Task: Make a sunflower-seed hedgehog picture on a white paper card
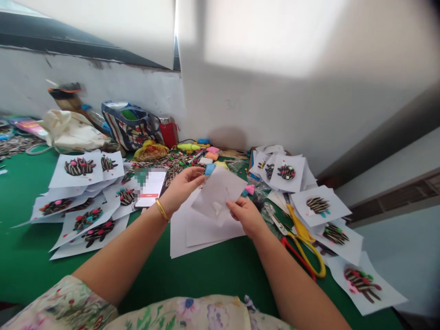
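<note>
Right hand (249, 219): thumb and fingers pinched together, no gap, on the lower right edge of a square white sheet (225, 185).
Square white sheet: held tilted above the paper stack (201, 239) (a pale patch shows low on it).
Left hand (182, 185): fingertips near one another by the sheet's upper corner, beside a blue clay piece (210, 169); whether they grip anything, I cannot tell.
Step in hand: handling this single sheet, it seems; the next move calls for a light pinch that spares the paper creases.
Green tabletop (151, 279): spreads around the paper stack.
Scissors (321, 267): right of the stack, yellow-handled, beside a red handle.
Seed cards (318, 206): on both sides of the stack, bearing striped sunflower seeds and coloured clay.
Phone (157, 183): left of the stack, screen lit.
Seed heap (175, 162): beyond the stack.
Striped bag (128, 127), red flask (168, 133): farther beyond it, leftward.
Pale wall (275, 105): behind everything.
</note>
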Available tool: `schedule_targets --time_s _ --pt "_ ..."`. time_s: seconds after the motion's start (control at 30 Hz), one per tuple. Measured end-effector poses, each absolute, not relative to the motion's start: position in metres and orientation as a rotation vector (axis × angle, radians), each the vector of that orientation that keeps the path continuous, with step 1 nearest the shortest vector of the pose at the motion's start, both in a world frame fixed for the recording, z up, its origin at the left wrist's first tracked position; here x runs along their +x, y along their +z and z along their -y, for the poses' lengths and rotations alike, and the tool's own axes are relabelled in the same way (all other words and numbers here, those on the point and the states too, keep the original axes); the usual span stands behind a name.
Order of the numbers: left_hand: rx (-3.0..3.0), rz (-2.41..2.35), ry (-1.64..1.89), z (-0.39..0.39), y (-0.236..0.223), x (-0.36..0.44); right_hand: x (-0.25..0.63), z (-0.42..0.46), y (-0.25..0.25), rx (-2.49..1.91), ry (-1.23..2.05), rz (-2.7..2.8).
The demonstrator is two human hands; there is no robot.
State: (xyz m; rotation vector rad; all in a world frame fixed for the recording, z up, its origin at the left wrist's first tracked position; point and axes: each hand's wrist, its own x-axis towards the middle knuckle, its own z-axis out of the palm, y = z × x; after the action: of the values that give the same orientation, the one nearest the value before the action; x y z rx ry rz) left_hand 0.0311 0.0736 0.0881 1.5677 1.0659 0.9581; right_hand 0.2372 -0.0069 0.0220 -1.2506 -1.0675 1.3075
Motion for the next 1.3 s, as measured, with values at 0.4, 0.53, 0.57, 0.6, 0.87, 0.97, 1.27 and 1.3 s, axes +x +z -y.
schedule_targets --time_s 0.4,0.53,0.57,0.6,0.87,0.97,1.27,1.3 --pt "1.129 -0.753 0.863 -0.026 0.034 0.052 0.221 0.014 0.019 -1.199 1.324 0.888" --pt "1.085 -0.770 0.933 -0.024 0.032 0.051 0.217 0.017 0.017 -1.234 1.332 0.947" --pt "1.090 -0.790 0.935 -0.024 0.031 0.049 0.217 0.018 0.017 -1.238 1.329 0.954" --pt "1.097 -0.807 0.933 -0.024 0.031 0.048 0.216 0.018 0.017 -1.242 1.322 0.952" --pt "1.061 -0.829 0.909 -0.022 0.030 0.042 0.217 0.020 0.009 -1.348 1.257 0.943" --pt "1.008 -0.840 0.925 -0.023 0.028 0.042 0.218 0.021 0.010 -1.418 1.216 0.987" --pt "0.898 -0.755 0.882 -0.024 0.022 0.042 0.218 0.024 0.017 -1.568 1.162 1.086" --pt "0.906 -0.763 0.882 -0.024 0.021 0.042 0.218 0.024 0.018 -1.584 1.151 1.085"
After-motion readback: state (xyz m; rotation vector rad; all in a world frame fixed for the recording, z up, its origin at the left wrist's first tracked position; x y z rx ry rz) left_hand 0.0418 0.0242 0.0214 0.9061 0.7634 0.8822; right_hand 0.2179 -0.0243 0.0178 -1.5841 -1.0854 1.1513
